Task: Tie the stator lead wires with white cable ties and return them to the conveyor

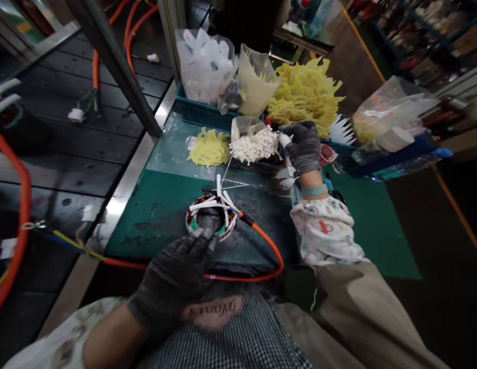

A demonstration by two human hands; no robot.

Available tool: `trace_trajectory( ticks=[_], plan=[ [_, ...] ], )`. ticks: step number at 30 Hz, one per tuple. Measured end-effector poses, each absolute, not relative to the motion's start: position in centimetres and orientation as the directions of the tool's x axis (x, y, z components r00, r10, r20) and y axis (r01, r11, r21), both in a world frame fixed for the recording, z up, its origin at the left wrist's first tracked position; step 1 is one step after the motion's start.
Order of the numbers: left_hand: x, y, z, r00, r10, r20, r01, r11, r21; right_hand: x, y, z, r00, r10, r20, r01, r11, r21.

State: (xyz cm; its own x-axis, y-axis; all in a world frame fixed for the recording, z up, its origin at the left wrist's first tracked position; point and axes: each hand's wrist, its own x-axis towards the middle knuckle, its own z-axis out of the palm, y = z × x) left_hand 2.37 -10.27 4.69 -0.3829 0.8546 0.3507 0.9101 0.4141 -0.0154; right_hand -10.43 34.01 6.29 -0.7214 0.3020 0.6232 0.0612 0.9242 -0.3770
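A ring-shaped motor stator, with copper windings, white sleeves and a green strip inside, lies on the dark work surface. My left hand, in a dark grey glove, rests its outstretched fingertips on the stator's near rim. An orange cable joins the stator at its right and loops round toward me. Also gloved, my right hand reaches to the right side of a bag of white-tipped ties. Its fingers are curled, with something white at the fingertips that I cannot make out. White string runs from the bag toward the stator.
Yellow strips lie left of the ties. Behind stand a blue bin, a bag of white pieces and a yellow heap. A plastic bottle lies right. A metal post and a dark slatted conveyor are left.
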Motion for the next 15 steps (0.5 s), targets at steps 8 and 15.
trace_trajectory(
  ticks=[8,15],
  plan=[
    [0.8,-10.4,1.4,-0.376,0.743,0.554,0.906,0.419,0.053,1.6,24.4,12.5,-0.492,0.256,0.832,-0.449,0.744,-0.495],
    [2.2,-7.3,-2.0,-0.515,0.501,0.696,0.821,0.522,0.232,9.1,17.7,8.7,-0.795,0.158,0.585,-0.265,0.777,-0.571]
  ],
)
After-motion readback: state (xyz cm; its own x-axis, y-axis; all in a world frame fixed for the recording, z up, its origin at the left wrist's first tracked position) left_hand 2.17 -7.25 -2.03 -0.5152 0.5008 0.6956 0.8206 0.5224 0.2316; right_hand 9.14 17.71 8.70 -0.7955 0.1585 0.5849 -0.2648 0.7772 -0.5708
